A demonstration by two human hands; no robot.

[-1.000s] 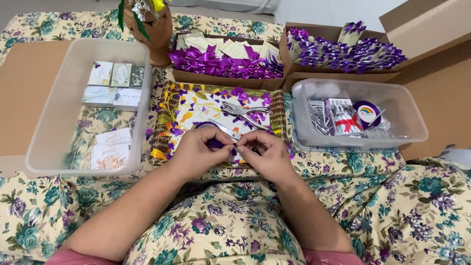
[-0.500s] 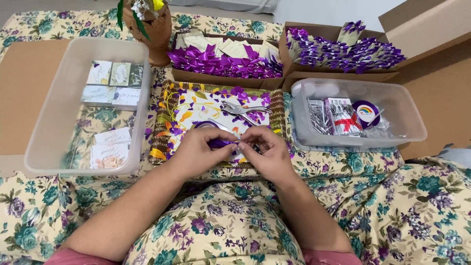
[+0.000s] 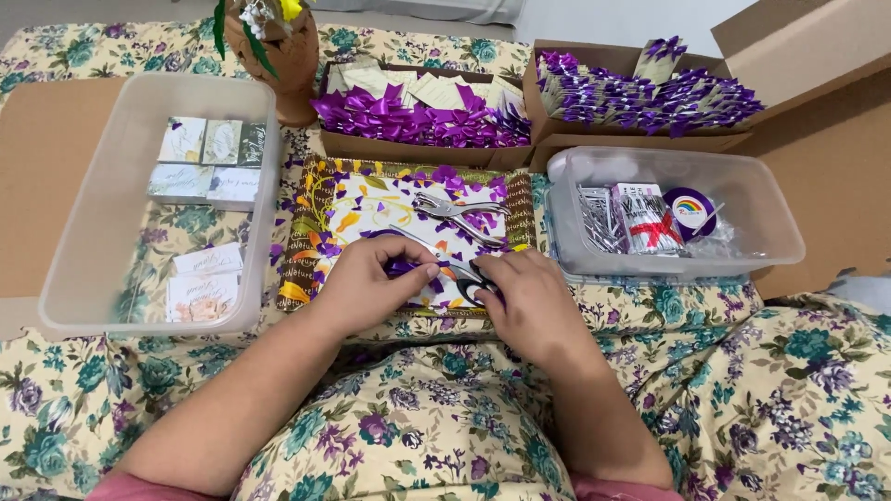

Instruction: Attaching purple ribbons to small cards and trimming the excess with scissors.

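My left hand [image 3: 367, 283] pinches a small purple ribbon bow [image 3: 408, 268] over the near edge of a colourful mat [image 3: 306, 232]. My right hand [image 3: 529, 301] rests just to the right of it, fingers curled over the black handles of a pair of scissors [image 3: 461, 270] whose blades point up and left. Whether the right hand grips the scissors or only lies on them is unclear. A metal hole punch [image 3: 455, 208] lies on the mat beyond both hands, among several purple ribbon scraps.
A clear tub [image 3: 65, 232] with small cards stands at the left. Another clear tub [image 3: 770, 223] at the right holds wire ties and a ribbon spool. Cardboard boxes of purple bows [image 3: 418, 116] and finished cards [image 3: 640, 93] line the back, next to a brown vase [image 3: 288, 60].
My hands have moved slightly apart. The right hand has slid down and right from the bow onto the scissor handles, while the left hand keeps the bow.
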